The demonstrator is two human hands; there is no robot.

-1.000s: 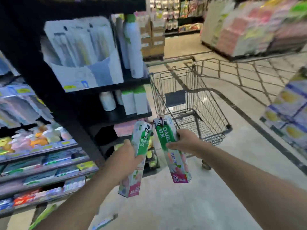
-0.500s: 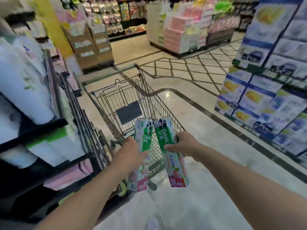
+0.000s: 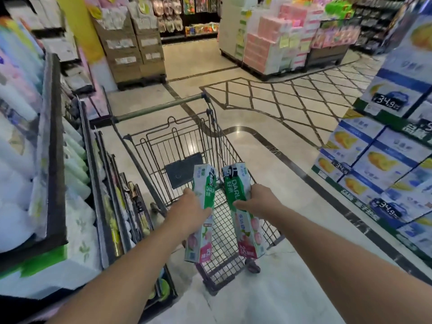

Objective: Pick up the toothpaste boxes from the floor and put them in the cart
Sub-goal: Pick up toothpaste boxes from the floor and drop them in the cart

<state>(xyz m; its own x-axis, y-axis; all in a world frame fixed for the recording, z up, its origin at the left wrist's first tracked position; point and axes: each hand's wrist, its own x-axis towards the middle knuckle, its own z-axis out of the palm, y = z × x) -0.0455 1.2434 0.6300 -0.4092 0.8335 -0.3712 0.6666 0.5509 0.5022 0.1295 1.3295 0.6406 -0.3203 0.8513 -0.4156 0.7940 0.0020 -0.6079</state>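
We see the left hand (image 3: 189, 212) gripping one long green-and-white cardboard toothpaste box (image 3: 201, 215) around its middle, the right hand (image 3: 258, 201) gripping a second matching box (image 3: 243, 212) likewise. Both boxes hang over the grey wire shopping cart (image 3: 177, 146) (pink ends toward us), well apart from its mesh floor.

"DARLIE" in white capitals down the green panel of the green-and-white cardboard toothpaste box on the left (image 3: 203, 213); "DARL", rest covered, on its twin on the right (image 3: 243, 211). "34.9" on dark price tags (image 3: 387, 102) fronting the blue-and-white stacked cartons (image 3: 383, 160).
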